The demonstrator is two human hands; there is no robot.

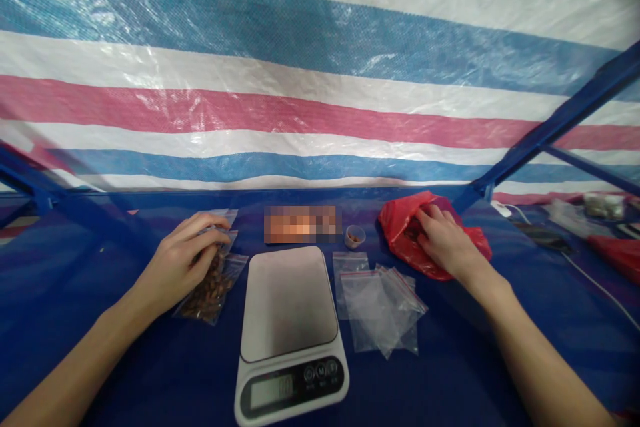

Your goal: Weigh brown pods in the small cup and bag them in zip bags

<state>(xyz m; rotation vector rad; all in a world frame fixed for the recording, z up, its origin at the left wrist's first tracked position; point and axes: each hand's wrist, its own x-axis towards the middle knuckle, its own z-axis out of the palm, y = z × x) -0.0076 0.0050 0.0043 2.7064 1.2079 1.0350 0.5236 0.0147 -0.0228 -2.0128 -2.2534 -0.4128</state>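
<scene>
My left hand (187,257) is closed, its fingers curled over the top of a clear zip bag (207,293) filled with brown, almond-like pieces. More clear zip-bag plastic shows beyond and beside those fingers. Over on the right, my right hand (443,240) reaches into an open red plastic bag (403,240). Its fingers bend down inside, where dark brown contents show; the fingertips are hidden. Between the hands lies a white digital kitchen scale (290,307) with a bare platform and a faint reading on its display. Flat clear zip bags (377,307) overlap to the right of the scale.
A small clear cup (355,237) with a few brown pieces stands behind the scale, beside a blurred-out rectangular item (303,224). Blue metal bars (565,117) frame both sides of the blue table. Striped sheeting (300,107) hangs behind. A white cable (600,287) runs at the right.
</scene>
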